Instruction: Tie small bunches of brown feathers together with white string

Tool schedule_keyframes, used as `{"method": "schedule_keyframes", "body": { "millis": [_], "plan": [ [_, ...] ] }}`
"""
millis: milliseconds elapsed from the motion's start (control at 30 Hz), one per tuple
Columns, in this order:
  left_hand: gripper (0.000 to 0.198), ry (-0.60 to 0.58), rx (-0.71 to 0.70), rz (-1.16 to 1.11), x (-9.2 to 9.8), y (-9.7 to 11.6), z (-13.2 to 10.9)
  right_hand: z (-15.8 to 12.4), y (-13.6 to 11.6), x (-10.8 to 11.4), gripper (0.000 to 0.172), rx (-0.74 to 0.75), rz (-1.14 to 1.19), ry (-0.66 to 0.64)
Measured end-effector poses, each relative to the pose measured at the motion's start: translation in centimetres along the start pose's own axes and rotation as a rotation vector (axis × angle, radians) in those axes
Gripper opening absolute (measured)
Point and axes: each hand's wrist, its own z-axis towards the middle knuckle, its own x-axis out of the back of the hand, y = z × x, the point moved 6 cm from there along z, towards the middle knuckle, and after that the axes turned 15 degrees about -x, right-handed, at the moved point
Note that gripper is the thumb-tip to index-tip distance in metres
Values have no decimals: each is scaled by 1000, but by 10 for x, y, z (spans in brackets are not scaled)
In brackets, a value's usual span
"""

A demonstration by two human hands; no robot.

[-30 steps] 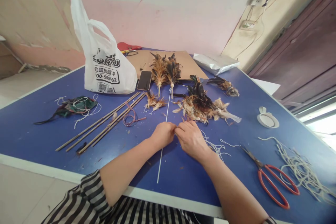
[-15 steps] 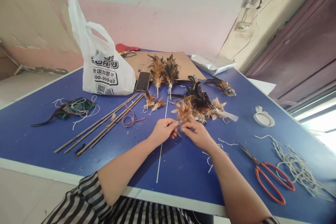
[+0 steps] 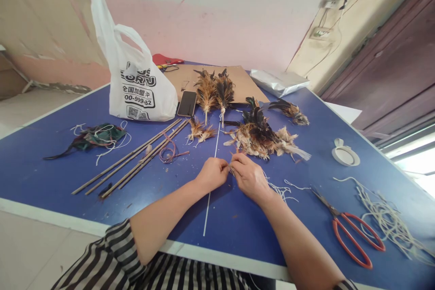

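Note:
My left hand (image 3: 213, 173) and my right hand (image 3: 249, 176) meet over the near middle of the table, thumbs and fingertips pinched together. Between them is a small bunch of brown feathers, mostly covered by my right hand; only an orange-brown bit shows above its knuckles. Just beyond my hands lies a loose pile of feathers (image 3: 256, 133), black and tan. Two tied feather bundles (image 3: 223, 93) rest side by side behind it, their stems toward me. Short brown feather tufts (image 3: 201, 132) with thread ends lie to the left. White strings (image 3: 280, 190) are beside my right wrist.
Red-handled scissors (image 3: 353, 231), a string tangle (image 3: 384, 215) and a tape roll (image 3: 345, 156) lie right. On the left are thin sticks (image 3: 136, 154), a purple cord (image 3: 169, 154), dark green cloth (image 3: 98, 136), a phone (image 3: 186, 103) and a white plastic bag (image 3: 142, 86).
My right hand has turned over the feather bunch, which stood in plain sight above my fingers and is now mostly hidden. My left fingers have closed in beside it. The view has shifted slightly.

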Motion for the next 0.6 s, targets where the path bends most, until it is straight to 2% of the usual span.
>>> {"method": "schedule_keyframes", "body": {
  "millis": [100, 233, 333, 500, 600],
  "plan": [
    [26, -68, -19, -20, -2, 3, 0, 0, 6, -2, 20, -32, 78, -35],
    [25, -171, 176, -285, -12, -7, -2, 2, 15, -3, 19, -67, 191, -72],
    [27, -236, 276, -385, -11, -11, -3, 5, 22, -4, 17, -87, 203, -92],
    [27, -313, 284, -360, 2, -11, -3, 7, 30, -5, 17, -122, 227, -132],
    [28, -271, 248, -382, 7, -11, -1, 6, 31, -7, 17, -136, 250, -170]
  ]
}}
